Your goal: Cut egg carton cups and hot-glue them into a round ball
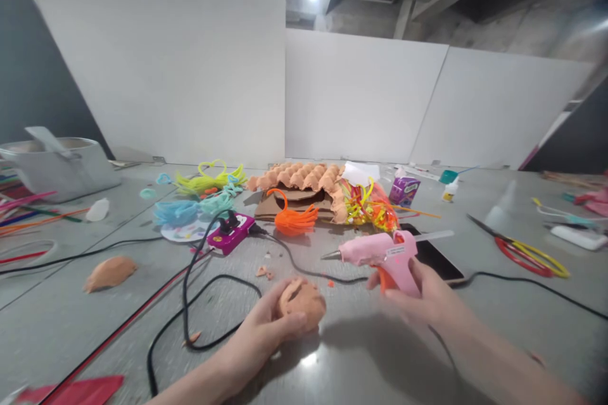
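My left hand (270, 323) is wrapped round a rounded orange-brown lump (304, 305) with a dark slit in its top, low over the table. To its right, my right hand (418, 294) grips a pink glue gun (380, 253) by the handle, fingers around the orange trigger. The gun's metal nozzle points left, above and apart from the lump, and a clear stick juts from its back. Small orange scraps (265, 273) lie behind the lump. A curved orange-brown piece (111, 273) rests at the left.
Black cables (190, 304) loop left of my hands to a purple power strip (231, 234). Behind stand an egg-carton piece (304, 176) on cardboard and an orange pipe-cleaner bundle (295, 220). At right are a dark tablet (434, 256) and scissors (527, 254); a grey bucket (61, 168) stands far left.
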`<state>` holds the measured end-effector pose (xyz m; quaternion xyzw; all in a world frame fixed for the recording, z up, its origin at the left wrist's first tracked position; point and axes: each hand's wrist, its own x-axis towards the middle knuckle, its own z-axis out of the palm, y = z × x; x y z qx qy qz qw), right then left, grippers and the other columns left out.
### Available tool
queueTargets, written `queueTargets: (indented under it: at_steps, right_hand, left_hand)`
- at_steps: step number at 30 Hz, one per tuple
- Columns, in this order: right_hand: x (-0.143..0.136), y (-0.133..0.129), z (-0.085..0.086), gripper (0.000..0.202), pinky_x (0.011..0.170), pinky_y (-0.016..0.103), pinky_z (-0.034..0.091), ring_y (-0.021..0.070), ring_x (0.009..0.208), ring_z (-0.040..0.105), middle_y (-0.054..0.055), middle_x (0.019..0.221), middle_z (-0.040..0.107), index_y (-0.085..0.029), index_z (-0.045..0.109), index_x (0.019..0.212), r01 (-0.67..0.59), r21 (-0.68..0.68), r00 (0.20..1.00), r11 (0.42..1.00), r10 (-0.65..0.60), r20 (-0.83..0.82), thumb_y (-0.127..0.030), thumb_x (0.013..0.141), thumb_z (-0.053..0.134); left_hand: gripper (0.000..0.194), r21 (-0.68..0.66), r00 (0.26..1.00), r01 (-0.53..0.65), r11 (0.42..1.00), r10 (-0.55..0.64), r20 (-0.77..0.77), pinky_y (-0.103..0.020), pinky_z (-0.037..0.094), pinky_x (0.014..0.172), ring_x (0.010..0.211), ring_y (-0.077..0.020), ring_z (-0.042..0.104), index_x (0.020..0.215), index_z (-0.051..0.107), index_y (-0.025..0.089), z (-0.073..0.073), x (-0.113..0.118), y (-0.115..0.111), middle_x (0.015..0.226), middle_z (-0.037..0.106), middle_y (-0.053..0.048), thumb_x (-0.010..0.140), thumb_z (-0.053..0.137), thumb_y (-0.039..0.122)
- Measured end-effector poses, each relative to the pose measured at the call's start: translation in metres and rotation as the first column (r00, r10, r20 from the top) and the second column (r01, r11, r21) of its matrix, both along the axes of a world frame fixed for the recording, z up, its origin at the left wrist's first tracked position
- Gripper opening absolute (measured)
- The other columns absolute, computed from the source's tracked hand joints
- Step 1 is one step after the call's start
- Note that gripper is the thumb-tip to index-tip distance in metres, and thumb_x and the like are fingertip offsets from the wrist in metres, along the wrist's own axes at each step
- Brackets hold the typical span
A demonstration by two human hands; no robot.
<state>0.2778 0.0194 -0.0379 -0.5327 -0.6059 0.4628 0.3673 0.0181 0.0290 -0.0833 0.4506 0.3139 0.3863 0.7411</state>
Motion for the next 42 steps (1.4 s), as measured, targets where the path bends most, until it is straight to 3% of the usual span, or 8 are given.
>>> queueTargets:
  at_steps: [6,9,13,22,28,32,38,42]
  right_hand:
    - [0.007,-0.002,0.001,0.015,0.040,0.016,0.032,0.0053,0.044,0.038,-0.005,0.057,0.044,-0.018,0.063,0.085,-0.132,-0.084,0.985,0.988,0.141,0.100,-0.031,0.081,0.055]
    - [0.005,-0.003,0.000,0.018,0.040,0.015,0.032,0.0050,0.044,0.038,-0.004,0.059,0.046,-0.017,0.061,0.082,-0.159,-0.074,0.980,0.984,0.167,0.111,-0.033,0.084,0.052]
    - [-0.001,-0.006,0.001,0.013,0.038,0.015,0.033,0.0051,0.044,0.039,-0.002,0.068,0.055,-0.019,0.060,0.082,-0.106,-0.139,0.975,0.985,0.131,0.181,-0.030,0.082,0.054]
    - [-0.006,-0.011,0.004,0.019,0.037,0.016,0.034,0.0067,0.043,0.041,-0.004,0.060,0.048,-0.020,0.061,0.072,-0.116,-0.190,0.946,0.975,0.167,0.278,-0.034,0.083,0.054]
    - [-0.005,-0.012,0.006,0.021,0.039,0.019,0.034,0.0082,0.046,0.043,-0.004,0.057,0.047,-0.020,0.059,0.069,-0.131,-0.139,0.920,0.982,0.172,0.353,-0.034,0.083,0.053]
    - [-0.003,-0.012,0.005,0.020,0.045,0.022,0.038,0.0109,0.053,0.049,-0.002,0.063,0.053,-0.020,0.058,0.072,-0.126,-0.088,0.902,0.988,0.150,0.404,-0.036,0.083,0.054]
    - [0.001,-0.015,0.005,0.022,0.050,0.026,0.041,0.0156,0.058,0.053,0.001,0.067,0.058,-0.021,0.058,0.076,-0.080,-0.033,0.901,0.996,0.087,0.424,-0.043,0.076,0.060]
    - [0.002,-0.015,0.006,0.027,0.060,0.030,0.046,0.0213,0.071,0.060,0.004,0.082,0.065,-0.022,0.063,0.086,-0.036,-0.074,0.894,0.997,0.065,0.443,-0.046,0.074,0.063]
  left_hand:
    - [0.048,-0.006,1.000,0.026,1.000,-0.026,-0.013,-0.026,0.042,0.075,0.085,-0.0151,0.058,0.112,0.057,0.021,0.002,0.001,-0.001,0.100,0.062,-0.004,0.070,0.077,0.032]
    - [0.051,-0.021,0.999,0.032,0.999,-0.033,-0.040,-0.027,0.041,0.076,0.087,-0.0160,0.058,0.114,0.055,0.022,0.001,0.000,0.000,0.103,0.062,-0.004,0.069,0.078,0.032]
    - [0.051,-0.009,0.996,0.052,0.999,-0.053,-0.067,-0.028,0.039,0.076,0.088,-0.0175,0.058,0.114,0.054,0.022,-0.001,-0.001,0.000,0.103,0.062,-0.005,0.070,0.076,0.031]
    - [0.050,0.030,0.983,0.097,0.995,-0.091,-0.158,-0.027,0.037,0.068,0.082,-0.0168,0.057,0.114,0.053,0.022,0.002,0.000,-0.002,0.098,0.062,-0.004,0.070,0.075,0.033]
    - [0.051,0.034,0.973,0.118,0.992,-0.109,-0.202,-0.029,0.038,0.072,0.086,-0.0180,0.056,0.115,0.052,0.024,0.002,0.000,-0.004,0.100,0.061,-0.003,0.070,0.075,0.033]
    - [0.048,0.047,0.967,0.147,0.988,-0.134,-0.215,-0.029,0.038,0.075,0.088,-0.0180,0.055,0.116,0.052,0.026,-0.002,-0.002,-0.003,0.098,0.060,-0.002,0.073,0.073,0.034]
    - [0.046,0.065,0.951,0.180,0.982,-0.157,-0.267,-0.026,0.037,0.068,0.081,-0.0157,0.054,0.116,0.052,0.025,0.002,-0.002,-0.004,0.098,0.059,-0.002,0.075,0.072,0.032]
    - [0.043,0.080,0.946,0.190,0.979,-0.161,-0.281,-0.025,0.036,0.066,0.079,-0.0152,0.053,0.114,0.053,0.024,0.005,-0.002,-0.004,0.095,0.059,-0.002,0.076,0.070,0.031]
